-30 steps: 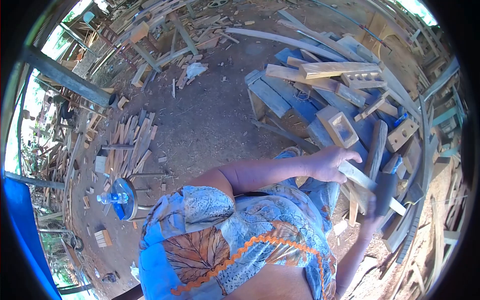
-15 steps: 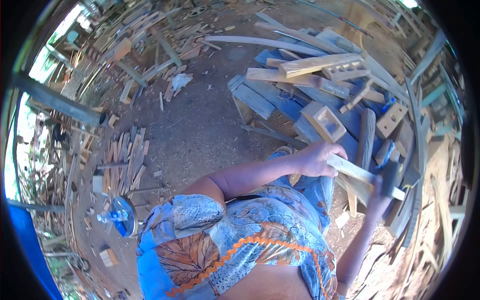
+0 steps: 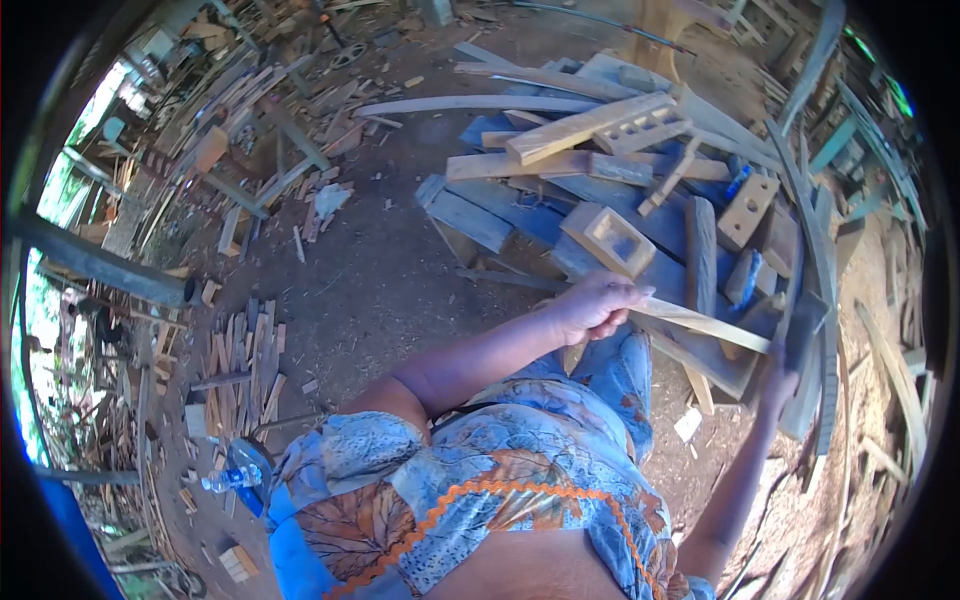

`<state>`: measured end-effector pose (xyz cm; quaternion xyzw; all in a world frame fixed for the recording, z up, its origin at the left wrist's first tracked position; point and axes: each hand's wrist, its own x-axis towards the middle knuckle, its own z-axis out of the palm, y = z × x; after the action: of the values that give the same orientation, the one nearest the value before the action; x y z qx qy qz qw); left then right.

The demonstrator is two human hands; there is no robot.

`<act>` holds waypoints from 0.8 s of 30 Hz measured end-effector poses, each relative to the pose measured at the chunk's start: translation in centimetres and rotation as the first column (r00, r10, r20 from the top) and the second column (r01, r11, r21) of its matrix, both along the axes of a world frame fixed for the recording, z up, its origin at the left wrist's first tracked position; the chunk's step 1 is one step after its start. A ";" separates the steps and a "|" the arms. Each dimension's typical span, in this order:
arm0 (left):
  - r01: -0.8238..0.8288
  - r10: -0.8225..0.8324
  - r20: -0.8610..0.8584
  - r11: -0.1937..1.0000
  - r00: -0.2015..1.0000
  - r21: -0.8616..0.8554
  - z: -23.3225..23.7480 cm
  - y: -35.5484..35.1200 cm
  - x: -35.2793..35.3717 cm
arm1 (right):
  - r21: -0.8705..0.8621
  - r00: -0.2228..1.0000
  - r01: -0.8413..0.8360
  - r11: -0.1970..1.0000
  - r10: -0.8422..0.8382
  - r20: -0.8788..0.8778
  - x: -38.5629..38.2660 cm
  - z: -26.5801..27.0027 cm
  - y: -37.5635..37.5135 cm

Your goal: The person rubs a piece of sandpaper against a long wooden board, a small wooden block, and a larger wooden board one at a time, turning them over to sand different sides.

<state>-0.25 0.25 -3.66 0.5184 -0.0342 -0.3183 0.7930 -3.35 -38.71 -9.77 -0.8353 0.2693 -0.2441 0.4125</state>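
My left hand (image 3: 592, 305) is closed round the near end of a pale wooden strip (image 3: 705, 325), fingers curled under it. The strip slants away to the right over a low work surface (image 3: 675, 282) and shows a narrow face. At its far end my right hand (image 3: 776, 385) grips a dark, blocky-headed tool (image 3: 806, 325); its exact kind is blurred. The tool's head overlaps the strip's end in this view. Just beyond my left hand sits a hollowed wooden block (image 3: 610, 240). A rounded wooden bar (image 3: 700, 252) lies behind the strip.
Wooden pieces, including a block with holes (image 3: 748, 212) and a thick beam (image 3: 590, 127), crowd the work surface. Stacked wood strips (image 3: 240, 360) lie on the floor to the left, near a plastic bottle (image 3: 236, 478). A dark post (image 3: 110, 265) juts in from the left.
The whole view has shifted slightly. The wooden strip looks narrower, turned in my left hand, and my right hand with the dark tool has moved out to the strip's far end.
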 end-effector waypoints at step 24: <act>0.003 -0.017 -0.254 0.999 0.967 -0.055 -0.9 -0.3 0.5 | -0.127 0.951 -0.257 0.958 0.274 0.143 -0.8 -0.9 1.1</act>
<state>0.27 -0.08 -4.59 0.4515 0.0568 -0.3851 0.8029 -4.19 -37.66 -10.69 -0.8625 0.1071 -0.2665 0.4166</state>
